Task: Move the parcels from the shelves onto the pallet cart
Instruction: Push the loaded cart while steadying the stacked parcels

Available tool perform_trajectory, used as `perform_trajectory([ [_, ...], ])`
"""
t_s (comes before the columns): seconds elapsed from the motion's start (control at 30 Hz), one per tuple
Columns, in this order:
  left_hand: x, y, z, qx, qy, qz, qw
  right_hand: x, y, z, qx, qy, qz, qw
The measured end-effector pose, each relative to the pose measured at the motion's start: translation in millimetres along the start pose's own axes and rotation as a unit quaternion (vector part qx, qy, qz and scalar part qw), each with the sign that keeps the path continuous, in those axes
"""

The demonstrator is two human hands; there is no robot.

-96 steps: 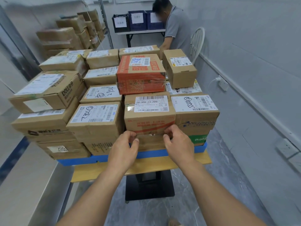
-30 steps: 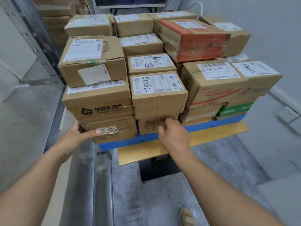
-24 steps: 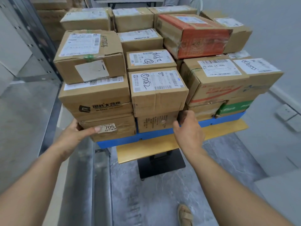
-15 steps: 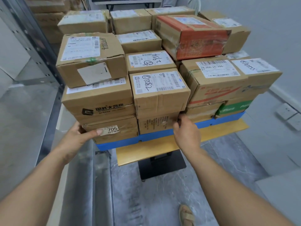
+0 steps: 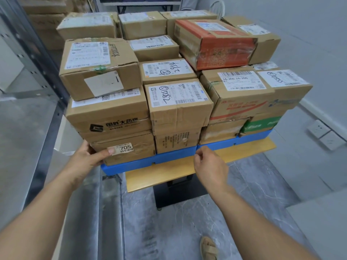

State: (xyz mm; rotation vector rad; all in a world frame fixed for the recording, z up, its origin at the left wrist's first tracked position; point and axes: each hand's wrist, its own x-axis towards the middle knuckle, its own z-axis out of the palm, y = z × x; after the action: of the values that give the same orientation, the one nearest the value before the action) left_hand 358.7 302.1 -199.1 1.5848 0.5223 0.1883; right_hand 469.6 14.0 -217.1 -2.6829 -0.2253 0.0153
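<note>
Several brown cardboard parcels are stacked on a blue pallet [image 5: 174,158] that lies on a wooden cart deck [image 5: 169,173]. An orange parcel [image 5: 216,44] sits on top at the back right. My left hand [image 5: 88,156] grips the left corner of the bottom parcel labelled 705 [image 5: 129,147], thumb across its front face. My right hand [image 5: 209,167] hovers just in front of the blue pallet's edge, fingers loosely curled, holding nothing, clear of the small bottom-middle parcel [image 5: 176,140].
A metal shelf upright [image 5: 37,53] and shelf surface [image 5: 24,137] stand at the left. More parcels [image 5: 47,15] sit on shelves at the back left. A grey wall with sockets [image 5: 324,134] runs along the right. My sandalled foot [image 5: 209,248] stands on the marble floor.
My right hand has pulled back from the gap between the bottom parcels and now hangs in front of the pallet edge. My left hand stays on the 705 parcel.
</note>
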Motion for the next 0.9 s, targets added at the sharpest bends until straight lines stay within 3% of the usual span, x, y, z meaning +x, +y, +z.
perform_trajectory([
  [0.43, -36, 18, 10, 0.041, 0.053, 0.043, 0.997, -18, -23, -32, -0.006, 0.003, -0.096, 0.995],
  [0.53, -51, 37, 5, 0.038, 0.089, 0.072, 0.993, -22, -49, -44, 0.024, 0.097, -0.192, 0.976],
  [0.63, -59, 53, 0, 0.049, 0.116, 0.087, 0.988, -18, -70, -60, 0.063, 0.222, -0.294, 0.928],
  [0.7, -59, 61, -1, 0.058, 0.118, 0.094, 0.987, -10, -81, -72, 0.040, 0.245, -0.319, 0.915],
  [0.9, -54, 76, 2, 0.085, 0.114, 0.106, 0.984, 16, -99, -81, -0.052, 0.175, -0.277, 0.943],
])
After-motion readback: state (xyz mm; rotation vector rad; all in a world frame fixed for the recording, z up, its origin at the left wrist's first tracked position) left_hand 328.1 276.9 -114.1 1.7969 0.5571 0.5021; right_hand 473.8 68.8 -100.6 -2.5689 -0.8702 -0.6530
